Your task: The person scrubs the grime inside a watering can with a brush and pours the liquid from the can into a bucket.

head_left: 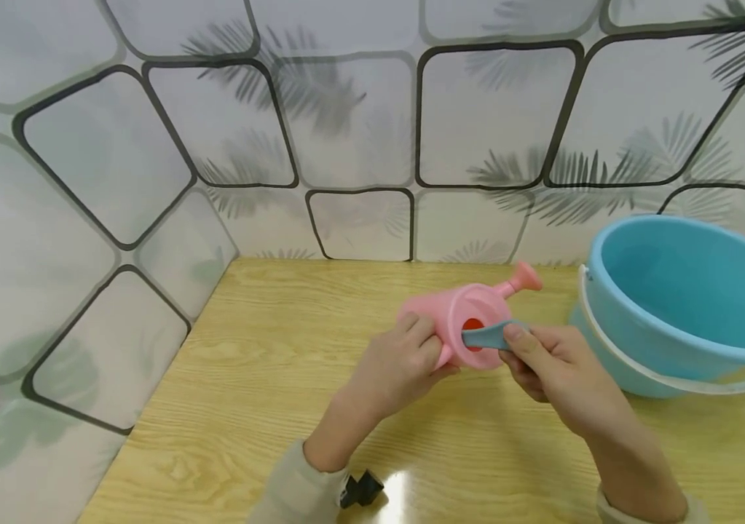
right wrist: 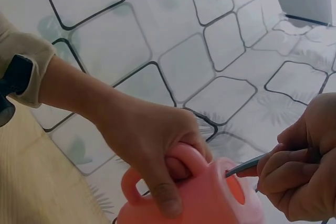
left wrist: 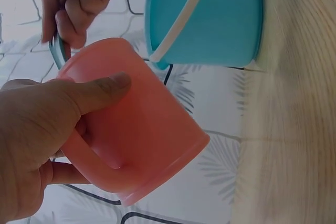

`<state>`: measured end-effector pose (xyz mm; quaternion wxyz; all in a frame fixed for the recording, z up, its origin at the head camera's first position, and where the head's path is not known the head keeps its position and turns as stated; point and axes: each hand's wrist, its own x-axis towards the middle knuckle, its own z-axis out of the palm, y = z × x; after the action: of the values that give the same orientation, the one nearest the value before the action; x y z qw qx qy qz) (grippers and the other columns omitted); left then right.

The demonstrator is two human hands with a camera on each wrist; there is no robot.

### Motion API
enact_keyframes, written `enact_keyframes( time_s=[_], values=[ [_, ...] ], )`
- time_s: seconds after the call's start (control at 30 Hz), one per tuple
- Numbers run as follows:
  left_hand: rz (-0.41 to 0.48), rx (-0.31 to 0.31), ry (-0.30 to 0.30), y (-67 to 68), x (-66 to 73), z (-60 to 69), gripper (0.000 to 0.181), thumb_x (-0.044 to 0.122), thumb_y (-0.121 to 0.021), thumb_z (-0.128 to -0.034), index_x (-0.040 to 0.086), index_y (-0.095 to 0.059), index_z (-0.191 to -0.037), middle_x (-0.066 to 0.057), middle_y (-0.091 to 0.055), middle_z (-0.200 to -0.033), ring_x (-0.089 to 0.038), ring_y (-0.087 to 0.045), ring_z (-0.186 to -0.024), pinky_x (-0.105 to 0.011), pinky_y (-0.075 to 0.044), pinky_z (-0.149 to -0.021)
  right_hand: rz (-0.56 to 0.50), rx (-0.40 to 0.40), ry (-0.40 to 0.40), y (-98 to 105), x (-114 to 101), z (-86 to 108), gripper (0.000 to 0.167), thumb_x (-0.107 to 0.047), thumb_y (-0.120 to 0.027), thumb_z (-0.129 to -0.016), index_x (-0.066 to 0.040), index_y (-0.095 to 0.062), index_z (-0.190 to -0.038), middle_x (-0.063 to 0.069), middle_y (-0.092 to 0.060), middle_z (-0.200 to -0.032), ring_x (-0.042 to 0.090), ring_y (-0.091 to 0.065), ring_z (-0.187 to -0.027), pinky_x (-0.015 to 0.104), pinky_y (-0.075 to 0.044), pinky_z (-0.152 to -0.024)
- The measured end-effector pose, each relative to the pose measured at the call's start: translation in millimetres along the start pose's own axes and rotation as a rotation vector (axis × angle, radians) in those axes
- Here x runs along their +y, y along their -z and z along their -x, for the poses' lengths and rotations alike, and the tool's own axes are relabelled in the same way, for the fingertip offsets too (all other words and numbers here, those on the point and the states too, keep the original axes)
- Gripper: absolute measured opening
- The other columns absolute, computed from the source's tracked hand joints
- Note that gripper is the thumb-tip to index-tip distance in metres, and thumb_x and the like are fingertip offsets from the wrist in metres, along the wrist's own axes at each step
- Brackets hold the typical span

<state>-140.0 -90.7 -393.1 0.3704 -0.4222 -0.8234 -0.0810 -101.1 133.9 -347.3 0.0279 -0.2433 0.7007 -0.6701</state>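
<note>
A blue bucket (head_left: 644, 340) stands on the table (head_left: 267, 342).

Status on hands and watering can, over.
Left hand grips pink watering can. Right hand holds blue tool at can's opening. Blue bucket right, not in way.

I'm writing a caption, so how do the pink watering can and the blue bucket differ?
The watering can is pink with a spout; the bucket is blue with a white handle and shows no spout. The bucket is clearly larger than the watering can. The left hand grips the watering can, which is tilted, while the bucket stands upright on the table. Both have a handle.
</note>
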Motion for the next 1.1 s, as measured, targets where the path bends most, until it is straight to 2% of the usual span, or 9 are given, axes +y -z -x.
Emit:
enact_keyframes(
  time_s=[0.13,0.27,0.37,0.53,0.63,0.77,0.87,0.93,1.1],
  values=[
    [0.016,-0.017,0.009,0.9,1.9,-1.5,0.04,0.038,-0.084,-0.078,0.013,-0.053,-0.074,0.002,-0.049,-0.08,-0.013,-0.046,-0.072,-0.014,-0.041,-0.051,0.028,0.006,-0.046,-4,0,-3.6,0.036,-0.009,-0.04,-0.107,-0.004,-0.056,-0.075,0.008,-0.025,-0.056,0.023,-0.016,-0.045,0.032,-0.01,-0.036],
    [0.054,-0.048,0.022,1.2,-1.3,-2.4,0.041,0.038,-0.085,-0.0773,0.013,-0.053,-0.074,0.001,-0.051,-0.082,-0.014,-0.049,-0.076,-0.015,-0.042,-0.051,-0.031,0.027,-0.005,4,-2,3.2,0.036,-0.003,-0.037,-0.107,-0.002,-0.055,-0.076,0.007,-0.025,-0.057,0.021,-0.016,-0.045,0.031,-0.01,-0.037],
    [0.045,-0.042,0.013,1.2,-2.5,-4.4,0.041,0.039,-0.084,-0.0776,0.013,-0.053,-0.074,0.001,-0.051,-0.082,-0.015,-0.05,-0.077,-0.016,-0.044,-0.051,-0.075,0.027,0.028,8,-2,5.9,0.036,0.001,-0.033,-0.106,0.0,-0.052,-0.075,0.007,-0.025,-0.057,0.021,-0.016,-0.045,0.03,-0.009,-0.037],
    [-0.015,-0.021,-0.007,2.1,3.2,-10.4,0.039,0.04,-0.084,-0.0784,0.015,-0.055,-0.073,0.002,-0.052,-0.08,-0.013,-0.049,-0.072,-0.016,-0.046,-0.054,-0.03,0.048,-0.05,-1,-1,-2.6,0.036,-0.007,-0.039,-0.107,0.001,-0.055,-0.076,0.008,-0.027,-0.057,0.023,-0.015,-0.045,0.033,-0.008,-0.037],
    [0.0,-0.029,-0.003,1.8,4.2,-11.2,0.039,0.039,-0.084,-0.0782,0.014,-0.055,-0.073,0.002,-0.051,-0.08,-0.013,-0.048,-0.071,-0.016,-0.045,-0.052,-0.019,0.045,-0.079,-2,-1,-4.3,0.036,-0.01,-0.04,-0.108,0.0,-0.055,-0.076,0.008,-0.027,-0.058,0.023,-0.015,-0.045,0.034,-0.008,-0.037],
    [0.058,-0.047,0.032,-0.5,2.5,-9.4,0.041,0.039,-0.085,-0.0776,0.013,-0.053,-0.072,0.001,-0.05,-0.081,-0.015,-0.049,-0.073,-0.018,-0.043,-0.05,-0.119,0.024,0.01,7,2,1.3,0.038,-0.001,-0.032,-0.107,0.001,-0.054,-0.076,0.008,-0.024,-0.058,0.02,-0.014,-0.045,0.029,-0.008,-0.037],
    [0.057,-0.049,0.047,-3.9,2.6,-9.3,0.041,0.04,-0.083,-0.0788,0.014,-0.053,-0.072,0.001,-0.05,-0.081,-0.015,-0.051,-0.076,-0.018,-0.045,-0.051,-0.188,0.017,0.053,11,5,2.9,0.04,0.003,-0.028,-0.106,0.0,-0.053,-0.076,0.007,-0.023,-0.058,0.018,-0.014,-0.045,0.026,-0.008,-0.037],
    [0.027,-0.042,0.039,-6.1,3.5,-9.7,0.041,0.042,-0.082,-0.0797,0.014,-0.053,-0.072,0.001,-0.051,-0.081,-0.015,-0.051,-0.076,-0.018,-0.046,-0.054,-0.189,0.025,0.029,9,7,0.6,0.04,0.001,-0.029,-0.107,-0.001,-0.056,-0.077,0.007,-0.026,-0.059,0.019,-0.014,-0.045,0.028,-0.007,-0.037],
    [-0.027,-0.015,0.021,-6.6,6.7,-8.6,0.039,0.041,-0.083,-0.0794,0.014,-0.055,-0.072,0.001,-0.051,-0.08,-0.014,-0.051,-0.074,-0.015,-0.048,-0.058,-0.203,0.041,-0.095,-1,12,-7.6,0.039,-0.009,-0.036,-0.108,-0.005,-0.064,-0.081,0.003,-0.039,-0.065,0.022,-0.013,-0.047,0.034,-0.006,-0.04]
  ],
)
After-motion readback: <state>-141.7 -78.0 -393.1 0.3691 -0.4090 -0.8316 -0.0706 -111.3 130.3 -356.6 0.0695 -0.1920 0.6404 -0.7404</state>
